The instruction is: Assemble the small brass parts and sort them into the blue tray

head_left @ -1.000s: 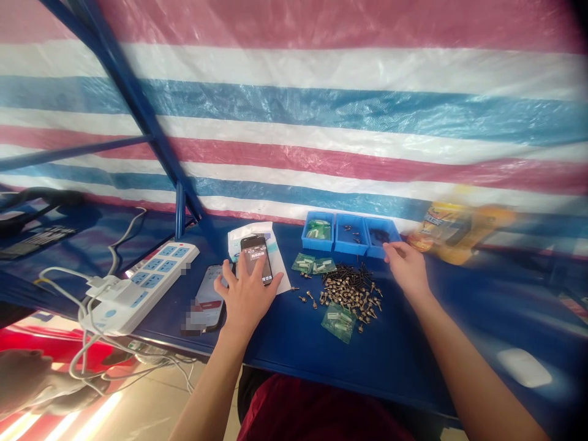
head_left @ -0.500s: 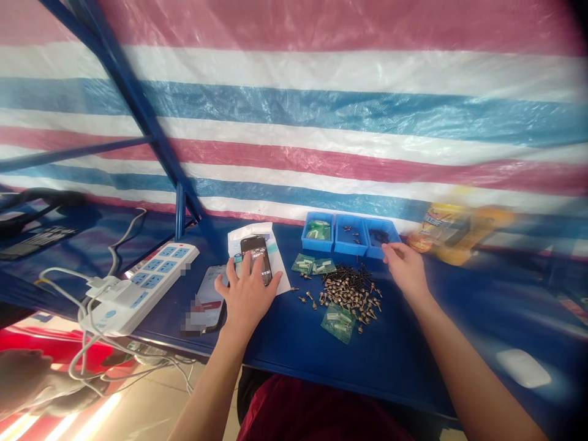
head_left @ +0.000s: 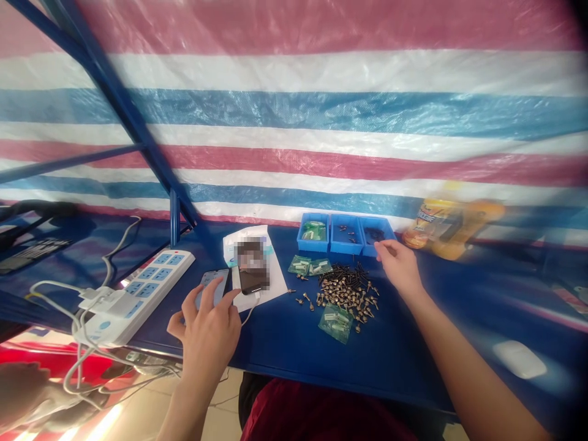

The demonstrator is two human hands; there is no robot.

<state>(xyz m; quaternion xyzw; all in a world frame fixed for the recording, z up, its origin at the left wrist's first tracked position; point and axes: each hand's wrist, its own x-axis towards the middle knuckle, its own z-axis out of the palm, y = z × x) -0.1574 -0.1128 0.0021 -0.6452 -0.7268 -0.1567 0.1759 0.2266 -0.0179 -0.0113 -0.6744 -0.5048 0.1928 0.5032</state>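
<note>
Left hand [head_left: 207,335] curls over a smartphone [head_left: 212,286], grip unclear; right hand [head_left: 399,267] hangs open and empty by a blue parts bin [head_left: 377,229], where a careless brush could scatter the loose screws [head_left: 348,295]

on the bench [head_left: 275,349], three trays [head_left: 345,235] sit in a row at upper middle, screws [head_left: 348,293] heaped before them, a phone [head_left: 250,283] on paper [head_left: 275,282] to their left, and a power strip [head_left: 138,294] farther left.

white power strip [head_left: 138,294], striped tarp [head_left: 294,110], blurred yellow bottle [head_left: 445,229]
</note>
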